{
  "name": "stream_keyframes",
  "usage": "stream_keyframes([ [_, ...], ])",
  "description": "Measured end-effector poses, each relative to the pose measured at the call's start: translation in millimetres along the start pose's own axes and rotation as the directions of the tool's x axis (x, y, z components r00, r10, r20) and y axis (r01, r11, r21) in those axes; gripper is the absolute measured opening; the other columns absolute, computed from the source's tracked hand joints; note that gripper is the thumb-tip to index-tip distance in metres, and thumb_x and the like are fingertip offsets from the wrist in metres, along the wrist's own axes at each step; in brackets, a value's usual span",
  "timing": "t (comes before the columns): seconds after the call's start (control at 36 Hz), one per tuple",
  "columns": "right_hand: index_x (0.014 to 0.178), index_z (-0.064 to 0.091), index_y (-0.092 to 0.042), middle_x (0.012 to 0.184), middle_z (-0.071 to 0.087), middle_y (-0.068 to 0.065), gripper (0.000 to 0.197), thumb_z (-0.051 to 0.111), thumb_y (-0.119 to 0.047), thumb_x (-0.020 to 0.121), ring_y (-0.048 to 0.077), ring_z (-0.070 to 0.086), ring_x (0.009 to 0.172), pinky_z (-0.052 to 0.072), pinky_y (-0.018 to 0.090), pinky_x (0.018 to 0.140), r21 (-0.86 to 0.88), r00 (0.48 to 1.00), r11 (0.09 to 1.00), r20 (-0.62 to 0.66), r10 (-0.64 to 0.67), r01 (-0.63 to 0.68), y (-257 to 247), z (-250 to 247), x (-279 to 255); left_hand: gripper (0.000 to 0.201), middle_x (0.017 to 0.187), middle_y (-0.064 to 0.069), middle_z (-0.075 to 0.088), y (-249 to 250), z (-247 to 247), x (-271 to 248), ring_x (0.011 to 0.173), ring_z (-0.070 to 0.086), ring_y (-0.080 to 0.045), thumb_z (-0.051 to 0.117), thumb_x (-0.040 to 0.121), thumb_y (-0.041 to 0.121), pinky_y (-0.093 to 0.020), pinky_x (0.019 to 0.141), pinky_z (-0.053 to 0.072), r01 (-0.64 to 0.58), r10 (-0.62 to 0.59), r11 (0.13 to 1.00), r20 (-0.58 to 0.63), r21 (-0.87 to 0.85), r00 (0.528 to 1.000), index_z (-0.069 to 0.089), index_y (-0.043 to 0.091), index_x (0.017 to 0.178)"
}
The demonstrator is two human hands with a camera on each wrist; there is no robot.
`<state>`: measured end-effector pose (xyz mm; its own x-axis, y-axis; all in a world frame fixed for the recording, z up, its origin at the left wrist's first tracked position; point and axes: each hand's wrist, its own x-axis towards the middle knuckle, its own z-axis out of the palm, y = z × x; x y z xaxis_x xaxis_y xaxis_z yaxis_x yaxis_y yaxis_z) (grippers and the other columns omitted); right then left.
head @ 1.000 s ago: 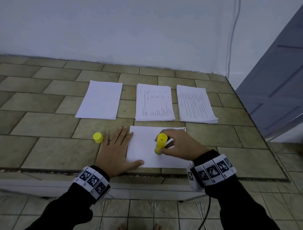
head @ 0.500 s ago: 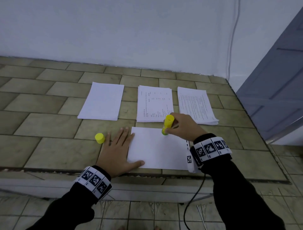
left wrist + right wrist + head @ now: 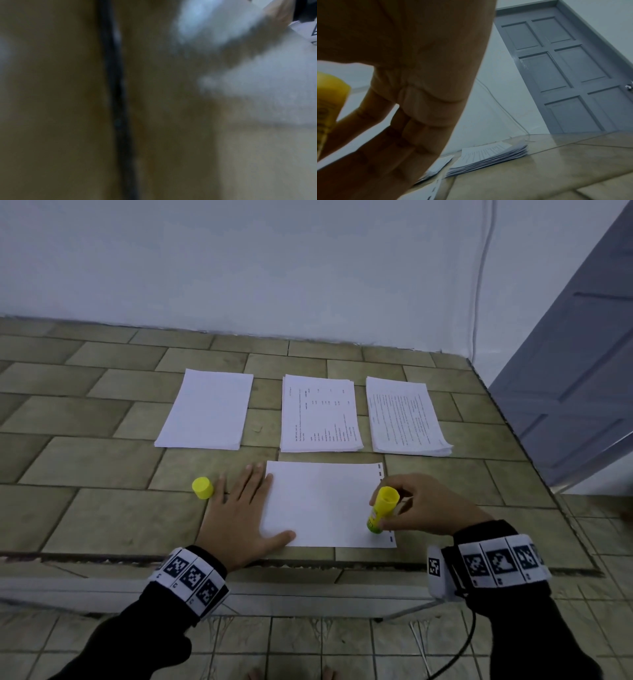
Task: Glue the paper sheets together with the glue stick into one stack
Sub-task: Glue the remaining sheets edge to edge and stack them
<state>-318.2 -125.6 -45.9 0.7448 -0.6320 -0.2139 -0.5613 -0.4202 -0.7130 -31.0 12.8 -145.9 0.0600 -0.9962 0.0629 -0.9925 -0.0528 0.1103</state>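
From the head view, the left hand [image 3: 239, 518] is lying flat, fingers spread, pressing the blank sheet [image 3: 322, 505] onto the surface [image 3: 102, 460]; the right hand [image 3: 424, 508] is pinching the glue stick [image 3: 382, 510] at the sheet's right edge. The left wrist view is showing only blur. In the right wrist view, fingers [image 3: 385, 135] are curling round the glue stick [image 3: 327, 108].

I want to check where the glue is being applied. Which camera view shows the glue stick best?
The head view: the whole glue stick shows, held by the right hand, its tip on the near right corner of the blank sheet. The right wrist view shows only part of its yellow body at the left edge. The left wrist view shows none.
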Motion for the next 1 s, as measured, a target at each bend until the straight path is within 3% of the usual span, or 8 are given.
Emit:
stream_keyframes([
  [0.19,0.094,0.072,-0.02,0.087,0.07,-0.012,0.026,0.083,-0.019,0.071,-0.003,0.064,0.08,0.048,0.008,0.069,-0.014,0.997,1.0,-0.079,0.02,-0.021,0,-11,15,0.114,0.161,-0.009,0.018,1,-2,0,0.149,0.018,-0.025,0.01,0.075,0.09,-0.063,0.114,0.018,0.005,-0.005,1.0,0.026,0.0,1.0,0.032,0.008,0.151],
  [0.44,0.081,0.065,-0.014,0.081,0.066,-0.002,0.018,0.08,-0.014,0.072,0.013,0.062,0.078,0.049,0.025,0.072,-0.132,0.971,0.989,-0.237,0.03,-0.063,3,-30,59,0.113,0.161,-0.008,0.02,0,-2,0,0.148,0.022,-0.026,0.012,0.075,0.091,-0.064,0.113,0.022,0.009,-0.009,1.0,0.039,0.0,0.999,0.035,0.008,0.15],
  [0.58,0.081,0.061,-0.02,0.082,0.066,-0.004,0.021,0.08,-0.014,0.073,0.008,0.061,0.076,0.044,0.02,0.07,-0.138,0.967,0.987,-0.25,0.04,-0.077,4,-31,68,0.113,0.16,-0.009,0.022,1,-3,0,0.146,0.024,-0.026,0.014,0.075,0.09,-0.065,0.111,0.025,0.012,-0.012,1.0,0.026,-0.008,1.0,0.037,0.008,0.149],
  [0.72,0.102,0.06,-0.019,0.093,0.06,-0.003,0.036,0.082,-0.021,0.072,0.012,0.055,0.083,0.042,0.018,0.065,-0.222,0.963,0.967,-0.262,0.064,-0.125,6,-36,59,0.113,0.161,-0.007,0.017,1,-2,0,0.148,0.02,-0.024,0.02,0.073,0.09,-0.064,0.113,0.021,0.019,-0.018,1.0,0.024,-0.008,1.0,0.033,0.009,0.151],
  [0.83,0.105,0.063,-0.019,0.098,0.064,-0.001,0.036,0.077,-0.031,0.075,0.014,0.059,0.09,0.051,0.028,0.079,-0.388,0.96,0.897,-0.254,0.117,-0.212,13,-41,46,0.114,0.162,-0.006,0.013,1,-2,0,0.149,0.016,-0.023,0.017,0.073,0.091,-0.062,0.115,0.019,0.019,-0.018,1.0,0.015,-0.011,1.0,0.03,0.01,0.152],
  [0.92,0.109,0.064,-0.021,0.102,0.067,-0.003,0.035,0.075,-0.03,0.076,0.012,0.059,0.091,0.049,0.03,0.086,-0.528,0.955,0.801,-0.234,0.184,-0.283,20,-35,40,0.112,0.161,-0.007,0.017,1,-2,0,0.148,0.02,-0.024,0.017,0.075,0.09,-0.063,0.113,0.022,0.016,-0.016,1.0,0.016,-0.007,1.0,0.032,0.009,0.151],
  [1.0,0.109,0.065,-0.02,0.105,0.066,0.0,0.031,0.072,-0.027,0.08,0.014,0.058,0.092,0.048,0.03,0.086,-0.521,0.95,0.796,-0.209,0.231,-0.308,24,-29,35,0.11,0.16,-0.009,0.02,1,-2,0,0.147,0.023,-0.026,0.021,0.076,0.088,-0.063,0.112,0.024,0.008,-0.008,1.0,0.019,-0.001,1.0,0.034,0.008,0.15],
])
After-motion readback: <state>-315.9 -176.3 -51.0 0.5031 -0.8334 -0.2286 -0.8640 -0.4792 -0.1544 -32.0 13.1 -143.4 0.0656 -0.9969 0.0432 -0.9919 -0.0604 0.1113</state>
